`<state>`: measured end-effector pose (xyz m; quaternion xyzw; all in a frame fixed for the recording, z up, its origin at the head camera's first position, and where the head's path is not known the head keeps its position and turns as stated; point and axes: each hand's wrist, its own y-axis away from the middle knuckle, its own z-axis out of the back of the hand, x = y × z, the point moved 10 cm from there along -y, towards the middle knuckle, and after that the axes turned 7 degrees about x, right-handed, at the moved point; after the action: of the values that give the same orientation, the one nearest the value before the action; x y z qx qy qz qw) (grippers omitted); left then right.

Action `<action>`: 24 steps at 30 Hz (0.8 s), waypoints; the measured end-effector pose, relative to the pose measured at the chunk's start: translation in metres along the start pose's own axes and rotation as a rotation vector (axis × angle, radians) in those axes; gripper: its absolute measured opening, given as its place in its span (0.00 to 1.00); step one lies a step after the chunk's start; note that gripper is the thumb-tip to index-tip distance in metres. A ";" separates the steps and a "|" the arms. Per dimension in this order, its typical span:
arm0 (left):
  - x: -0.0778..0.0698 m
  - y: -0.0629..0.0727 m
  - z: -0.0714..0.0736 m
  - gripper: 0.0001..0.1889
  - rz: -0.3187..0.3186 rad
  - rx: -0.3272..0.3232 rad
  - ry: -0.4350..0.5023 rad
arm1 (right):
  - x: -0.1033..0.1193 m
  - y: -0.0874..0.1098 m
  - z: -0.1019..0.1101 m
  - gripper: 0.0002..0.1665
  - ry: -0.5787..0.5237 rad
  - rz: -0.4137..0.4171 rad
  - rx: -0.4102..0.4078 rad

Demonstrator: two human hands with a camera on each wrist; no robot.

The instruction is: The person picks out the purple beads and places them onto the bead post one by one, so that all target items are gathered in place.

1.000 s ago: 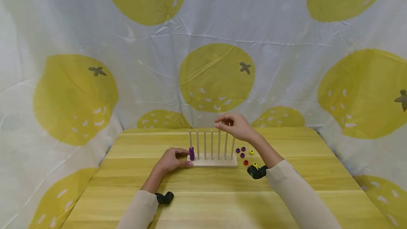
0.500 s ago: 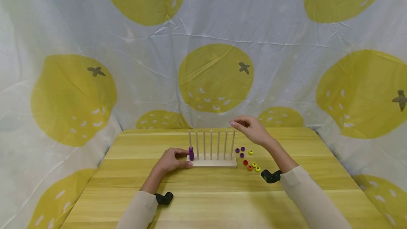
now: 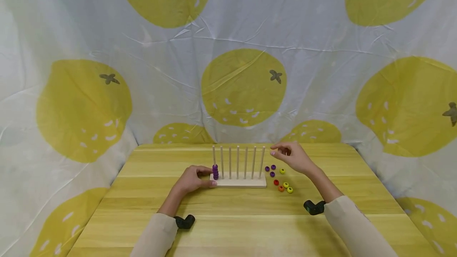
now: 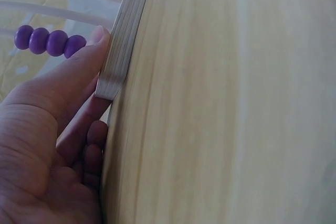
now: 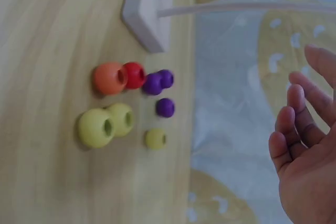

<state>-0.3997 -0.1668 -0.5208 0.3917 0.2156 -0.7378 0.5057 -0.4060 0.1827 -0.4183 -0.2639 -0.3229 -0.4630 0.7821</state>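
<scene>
A pale wooden peg rack (image 3: 237, 183) with a row of upright pegs stands on the table. Purple beads (image 3: 215, 172) are stacked on its leftmost peg. My left hand (image 3: 192, 178) grips the rack's left end, thumb on the front of the base and fingers behind it; the left wrist view shows the thumb (image 4: 79, 69) beside the beads. To the right of the last peg, my right hand (image 3: 293, 158) hovers above the table. Its fingers are loosely bent, and nothing is between them in the right wrist view. Loose purple beads (image 5: 165, 107) lie below it.
Right of the rack lie yellow beads (image 3: 286, 185), a red bead (image 3: 276, 182) and an orange bead (image 3: 281, 188). The wooden table (image 3: 228, 225) ends at the back against a lemon-print curtain (image 3: 171, 90).
My right hand has moved right and then down, from above the rack's right-hand pegs to beside the rack. The yellow and orange beads came into full view. My left hand stays put.
</scene>
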 end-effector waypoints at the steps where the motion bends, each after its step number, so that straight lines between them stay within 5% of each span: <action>1: 0.000 0.000 0.000 0.28 0.001 -0.001 0.000 | -0.005 0.001 -0.001 0.21 0.002 -0.006 0.002; 24: 0.001 -0.001 0.001 0.26 0.002 -0.005 0.011 | -0.067 0.022 -0.034 0.17 0.013 -0.107 0.040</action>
<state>-0.4010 -0.1675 -0.5213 0.3946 0.2196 -0.7347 0.5063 -0.4014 0.2050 -0.4933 -0.2277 -0.3407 -0.4996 0.7632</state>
